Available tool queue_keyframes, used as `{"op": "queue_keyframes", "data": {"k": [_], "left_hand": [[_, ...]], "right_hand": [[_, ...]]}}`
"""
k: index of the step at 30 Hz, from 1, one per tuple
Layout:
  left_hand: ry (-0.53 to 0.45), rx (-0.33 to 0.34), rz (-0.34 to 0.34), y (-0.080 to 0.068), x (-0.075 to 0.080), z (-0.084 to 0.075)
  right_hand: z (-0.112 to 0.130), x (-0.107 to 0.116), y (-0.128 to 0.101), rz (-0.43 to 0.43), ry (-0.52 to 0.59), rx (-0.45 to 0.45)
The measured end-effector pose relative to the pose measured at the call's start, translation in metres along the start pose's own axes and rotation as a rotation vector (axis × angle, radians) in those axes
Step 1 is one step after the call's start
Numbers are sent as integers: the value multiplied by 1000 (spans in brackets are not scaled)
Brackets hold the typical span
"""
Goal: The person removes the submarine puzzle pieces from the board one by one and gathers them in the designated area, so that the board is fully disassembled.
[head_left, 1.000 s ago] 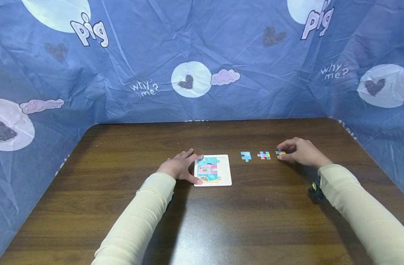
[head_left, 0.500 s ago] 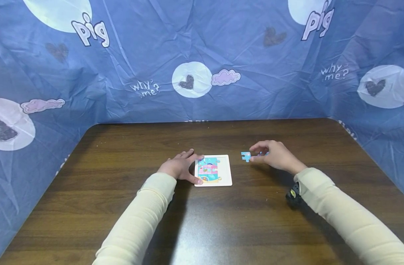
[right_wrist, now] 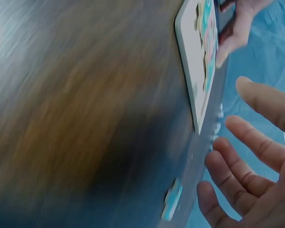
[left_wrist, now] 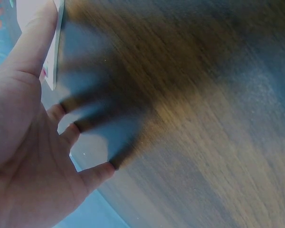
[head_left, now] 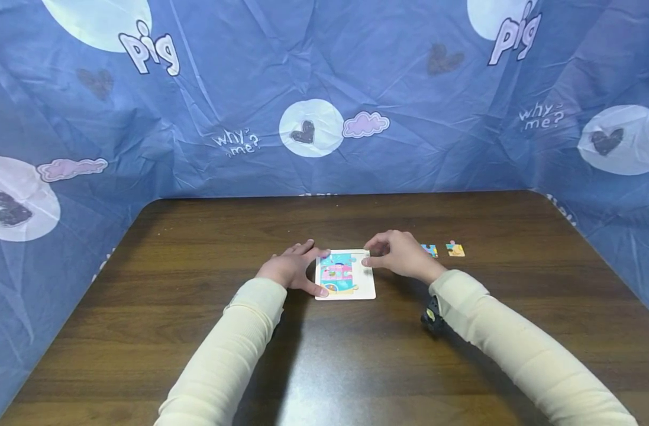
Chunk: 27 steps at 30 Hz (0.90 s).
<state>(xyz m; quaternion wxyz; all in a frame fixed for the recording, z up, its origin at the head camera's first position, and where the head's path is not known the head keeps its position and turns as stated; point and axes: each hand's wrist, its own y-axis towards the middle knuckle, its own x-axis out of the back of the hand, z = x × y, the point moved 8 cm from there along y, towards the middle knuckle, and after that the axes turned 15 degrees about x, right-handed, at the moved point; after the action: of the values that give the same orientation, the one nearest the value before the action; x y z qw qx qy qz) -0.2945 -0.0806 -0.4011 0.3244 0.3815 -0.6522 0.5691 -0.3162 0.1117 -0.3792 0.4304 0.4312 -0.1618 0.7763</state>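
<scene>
a blue printed sheet (head_left: 324, 94) hangs behind and to both sides of the hands, with hearts, clouds and the word "pig" on it. below it a dark wooden counter (head_left: 324, 355) carries everything.

between the two hands lies a white puzzle board (head_left: 346, 276), flat on the counter, its picture mostly filled in with turquoise and pink. the left hand (head_left: 290, 268) rests on the counter touching the board's left edge — fingers straight and lightly spread, thumb along the near left corner; the left wrist view shows the same flat, spread fingers (left_wrist: 61, 110) beside the board's edge.

the right hand (head_left: 399, 255) sits at the board's far right corner, fingers curved downward onto it. the right wrist view, blurred, shows these fingers (right_wrist: 237, 135) apart and loosely bent with nothing plainly between them, so whether they pinch a piece i cannot tell.

just to the right of the right hand, touching nothing, lie two loose puzzle pieces — a blue piece (head_left: 429, 250) partly hidden by the hand, and beyond it a yellow piece (head_left: 455, 249).
</scene>
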Motion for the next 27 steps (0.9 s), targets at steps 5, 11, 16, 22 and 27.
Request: {"op": "queue_keyframes", "data": {"k": [5, 11, 16, 22, 27], "left_hand": [[-1, -1, 3, -1, 0, 0], [-2, -6, -7, -3, 1, 1], [-1, -16, -21, -4, 2, 0], [-3, -16, -17, -4, 2, 0], [0, -9, -14, -4, 2, 1]], "right_hand": [[9, -11, 11, 37, -75, -28], [18, -19, 19, 74, -168, -63], [22, -22, 21, 80, -237, -58], [24, -23, 22, 64, -277, -38], [25, -24, 25, 52, -273, -39]]}}
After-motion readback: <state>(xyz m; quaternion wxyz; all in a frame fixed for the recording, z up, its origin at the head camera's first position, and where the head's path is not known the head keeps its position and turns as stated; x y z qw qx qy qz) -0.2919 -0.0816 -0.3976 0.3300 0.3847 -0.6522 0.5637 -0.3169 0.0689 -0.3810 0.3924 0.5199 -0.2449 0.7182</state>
